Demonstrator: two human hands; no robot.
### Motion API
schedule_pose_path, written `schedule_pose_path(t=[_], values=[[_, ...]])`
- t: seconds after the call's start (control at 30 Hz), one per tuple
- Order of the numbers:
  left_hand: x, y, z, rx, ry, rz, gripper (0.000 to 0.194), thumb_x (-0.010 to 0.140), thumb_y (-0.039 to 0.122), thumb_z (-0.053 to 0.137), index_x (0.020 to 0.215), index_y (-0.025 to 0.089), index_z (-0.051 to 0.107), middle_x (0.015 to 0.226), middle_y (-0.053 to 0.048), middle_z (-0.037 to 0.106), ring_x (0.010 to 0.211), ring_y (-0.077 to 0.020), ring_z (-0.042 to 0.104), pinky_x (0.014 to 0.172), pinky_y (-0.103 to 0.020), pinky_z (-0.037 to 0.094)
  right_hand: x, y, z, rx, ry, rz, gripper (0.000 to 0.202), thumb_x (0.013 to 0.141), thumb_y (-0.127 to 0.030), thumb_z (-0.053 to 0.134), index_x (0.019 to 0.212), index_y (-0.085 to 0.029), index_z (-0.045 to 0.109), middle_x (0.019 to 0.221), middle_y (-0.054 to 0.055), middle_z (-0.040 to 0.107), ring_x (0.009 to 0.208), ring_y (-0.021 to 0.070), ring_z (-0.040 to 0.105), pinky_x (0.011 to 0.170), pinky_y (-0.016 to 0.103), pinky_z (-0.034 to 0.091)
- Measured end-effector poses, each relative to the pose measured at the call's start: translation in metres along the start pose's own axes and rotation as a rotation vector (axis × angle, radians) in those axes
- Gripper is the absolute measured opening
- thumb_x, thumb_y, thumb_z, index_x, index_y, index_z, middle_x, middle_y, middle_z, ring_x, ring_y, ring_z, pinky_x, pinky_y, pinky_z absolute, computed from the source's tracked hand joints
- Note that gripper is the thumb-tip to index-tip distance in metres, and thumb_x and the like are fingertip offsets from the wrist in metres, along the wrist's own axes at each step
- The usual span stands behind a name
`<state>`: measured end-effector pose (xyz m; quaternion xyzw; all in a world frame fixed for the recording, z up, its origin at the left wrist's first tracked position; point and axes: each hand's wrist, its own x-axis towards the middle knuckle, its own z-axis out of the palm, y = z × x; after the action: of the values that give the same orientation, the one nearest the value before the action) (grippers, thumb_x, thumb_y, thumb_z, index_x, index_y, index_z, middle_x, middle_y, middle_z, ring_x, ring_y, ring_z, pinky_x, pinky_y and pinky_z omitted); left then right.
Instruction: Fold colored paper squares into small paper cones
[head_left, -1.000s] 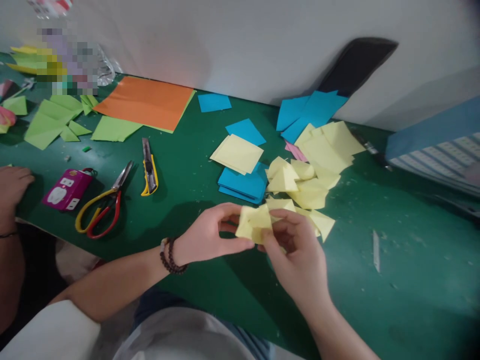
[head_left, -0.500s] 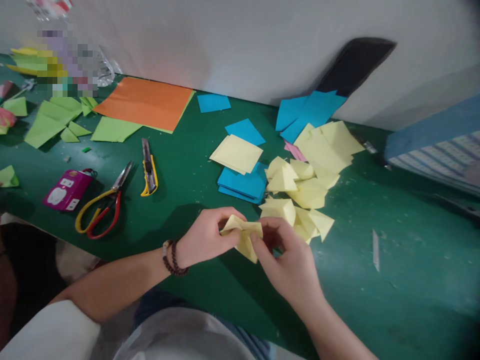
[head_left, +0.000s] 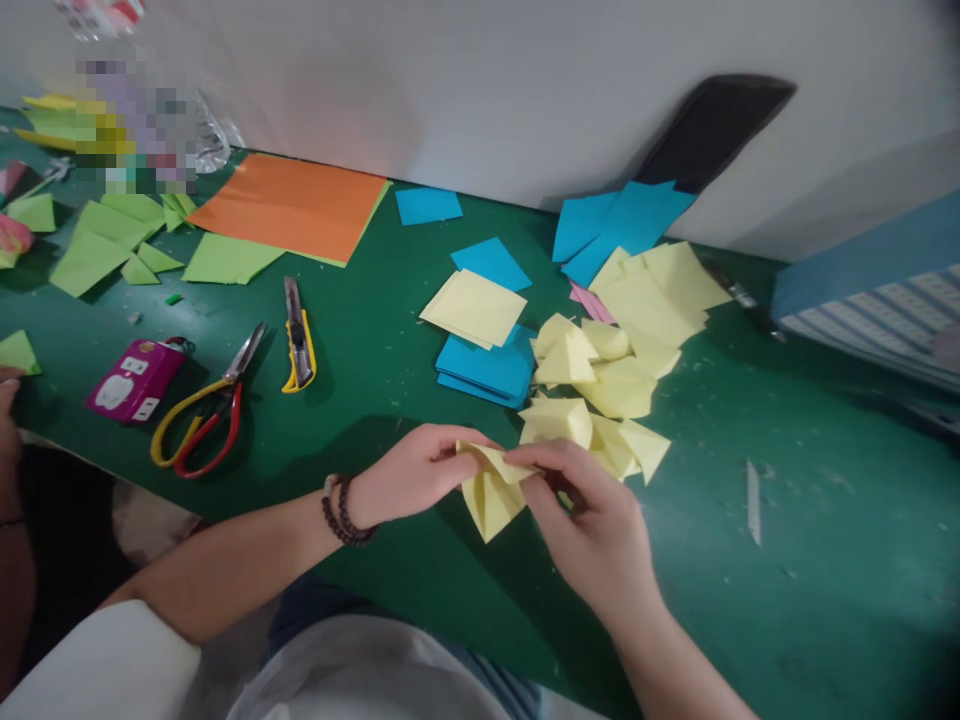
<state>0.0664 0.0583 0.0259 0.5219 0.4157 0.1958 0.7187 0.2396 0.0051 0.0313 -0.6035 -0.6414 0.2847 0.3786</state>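
Note:
Between my hands is a folded piece of pale yellow paper point(head_left: 489, 500), its pleats hanging down to a point. My left hand point(head_left: 409, 475), with dark beads at the wrist, pinches its upper left edge. The thumb and fingers of my right hand point(head_left: 592, 520) close on its right corner. Just beyond lie several folded yellow paper pieces point(head_left: 619, 385). A stack of blue paper point(head_left: 484, 370) sits behind my hands, with pale yellow sheets point(head_left: 474, 308) on top of it.
Scissors point(head_left: 214, 400), a yellow cutter knife point(head_left: 299, 340) and a purple box point(head_left: 137, 380) lie to the left. Orange paper point(head_left: 292, 205) and green pieces point(head_left: 101, 240) are farther back. A thin blade point(head_left: 753, 502) lies at right. Another person's hand point(head_left: 9, 415) shows at the left edge.
The yellow paper has been turned, and its pleated underside now hangs lower and shows more. My right hand has shifted slightly right. Another person's hand has appeared at the left edge.

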Motion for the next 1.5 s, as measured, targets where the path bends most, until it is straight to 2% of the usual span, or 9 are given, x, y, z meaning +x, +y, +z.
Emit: schedule_pose_path(t=[0.2, 0.37, 0.47, 0.6, 0.77, 0.9, 1.07, 1.27, 1.5], values=[[0.001, -0.003, -0.002, -0.378, -0.061, -0.062, 0.027, 0.084, 0.035, 0.056, 0.098, 0.017, 0.071, 0.089, -0.006, 0.069, 0.081, -0.0173, 0.065, 0.067, -0.024, 0.052, 0.000, -0.001, -0.002, -0.131, 0.028, -0.122, 0.016, 0.085, -0.017, 0.050, 0.087, -0.024, 0.064, 0.081, 0.001, 0.065, 0.061, 0.0117, 0.060, 0.054, 0.025, 0.048], [0.001, 0.000, -0.003, -0.093, -0.002, 0.007, 0.024, 0.080, 0.029, 0.065, 0.098, 0.014, 0.066, 0.077, -0.001, 0.063, 0.068, -0.0117, 0.058, 0.062, -0.021, 0.047, -0.001, -0.001, 0.000, -0.194, 0.022, -0.212, 0.011, 0.087, -0.018, 0.051, 0.091, -0.023, 0.060, 0.087, 0.003, 0.066, 0.061, 0.0106, 0.060, 0.055, 0.024, 0.049], [0.001, 0.001, -0.001, -0.008, 0.015, 0.052, 0.018, 0.081, 0.023, 0.061, 0.096, 0.013, 0.065, 0.083, -0.003, 0.065, 0.072, -0.0127, 0.060, 0.064, -0.022, 0.048, -0.001, 0.000, 0.003, -0.264, 0.055, -0.196, 0.003, 0.086, -0.025, 0.057, 0.088, -0.023, 0.058, 0.078, 0.001, 0.065, 0.056, 0.0103, 0.057, 0.052, 0.023, 0.046], [0.000, -0.001, 0.001, 0.153, 0.073, 0.148, 0.019, 0.084, 0.020, 0.055, 0.101, 0.016, 0.064, 0.089, -0.002, 0.067, 0.076, -0.0135, 0.062, 0.066, -0.021, 0.049, -0.001, 0.002, 0.004, -0.320, 0.041, -0.140, 0.010, 0.087, -0.030, 0.057, 0.093, -0.024, 0.060, 0.067, -0.002, 0.062, 0.051, 0.0100, 0.055, 0.049, 0.022, 0.043], [-0.001, -0.005, 0.003, 0.237, 0.070, 0.205, 0.025, 0.078, 0.014, 0.057, 0.103, 0.016, 0.063, 0.093, -0.003, 0.068, 0.081, -0.0150, 0.063, 0.068, -0.022, 0.049, -0.003, 0.003, 0.007, -0.309, 0.055, -0.089, 0.006, 0.086, -0.027, 0.056, 0.090, -0.023, 0.058, 0.062, -0.004, 0.060, 0.050, 0.0107, 0.056, 0.049, 0.022, 0.044], [0.001, -0.004, 0.002, 0.308, 0.107, 0.190, 0.023, 0.073, 0.006, 0.052, 0.088, 0.017, 0.065, 0.082, 0.001, 0.067, 0.074, -0.0123, 0.059, 0.065, -0.020, 0.045, -0.005, 0.003, 0.013, -0.298, 0.020, -0.158, 0.005, 0.086, -0.022, 0.053, 0.091, -0.023, 0.054, 0.063, -0.004, 0.060, 0.051, 0.0102, 0.056, 0.049, 0.022, 0.044], [0.003, -0.002, 0.002, 0.233, 0.124, 0.109, 0.021, 0.071, 0.006, 0.051, 0.083, 0.017, 0.065, 0.079, 0.002, 0.067, 0.073, -0.0121, 0.060, 0.065, -0.020, 0.046, -0.007, 0.001, 0.016, -0.268, -0.023, -0.260, 0.013, 0.086, -0.019, 0.053, 0.098, -0.023, 0.053, 0.069, -0.003, 0.064, 0.053, 0.0109, 0.058, 0.051, 0.023, 0.046], [0.003, -0.005, 0.004, 0.211, 0.119, 0.152, 0.018, 0.072, 0.010, 0.052, 0.083, 0.016, 0.064, 0.081, 0.001, 0.065, 0.076, -0.0132, 0.057, 0.068, -0.022, 0.045, -0.006, 0.000, 0.013, -0.223, 0.024, -0.138, 0.014, 0.086, -0.018, 0.053, 0.100, -0.022, 0.052, 0.069, -0.003, 0.062, 0.055, 0.0106, 0.060, 0.052, 0.021, 0.048], [0.006, -0.004, 0.006, -0.039, 0.168, 0.012, 0.020, 0.067, 0.012, 0.048, 0.079, 0.015, 0.064, 0.076, 0.001, 0.062, 0.074, -0.0127, 0.055, 0.069, -0.023, 0.043, -0.007, 0.000, 0.018, -0.199, -0.004, -0.163, 0.016, 0.087, -0.018, 0.051, 0.103, -0.022, 0.053, 0.069, -0.003, 0.062, 0.055, 0.0104, 0.060, 0.053, 0.021, 0.050]])
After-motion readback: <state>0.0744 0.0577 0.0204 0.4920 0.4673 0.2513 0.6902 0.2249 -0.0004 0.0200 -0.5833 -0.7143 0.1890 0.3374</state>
